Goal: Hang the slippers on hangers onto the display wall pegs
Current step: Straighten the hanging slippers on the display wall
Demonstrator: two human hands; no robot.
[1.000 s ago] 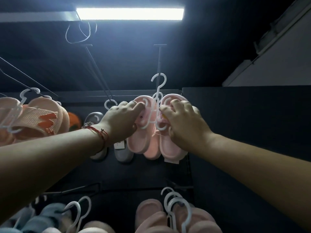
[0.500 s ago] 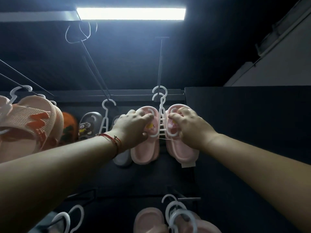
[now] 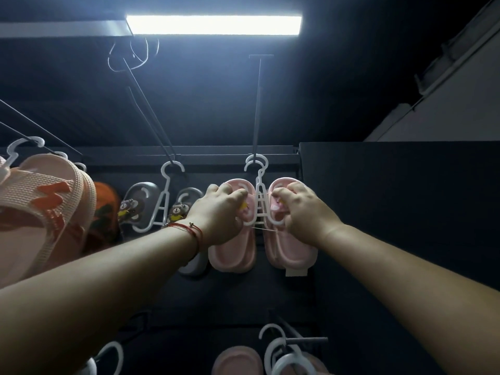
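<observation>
A pair of pink slippers (image 3: 232,255) hangs on a white plastic hanger (image 3: 260,196) in the middle of the dark display wall. The hanger's hook (image 3: 255,163) sits over a long metal peg (image 3: 257,109) that reaches out from the wall. My left hand (image 3: 219,212) grips the strap of the left pink slipper. The right pink slipper (image 3: 290,253) is gripped at its strap by my right hand (image 3: 303,212). Both arms stretch forward and up.
Left of the pink pair, grey slippers with bear charms (image 3: 178,209) hang on a white hanger (image 3: 162,201) from another peg (image 3: 151,109). A peach and orange sandal (image 3: 46,209) hangs at far left. More pink slippers and white hooks (image 3: 281,355) hang below. A light strip (image 3: 213,25) glows overhead.
The pink pair has moved along the peg toward the wall, and the hanger's hook now sits over the peg near the wall. Both hands kept their grip on the slippers.
</observation>
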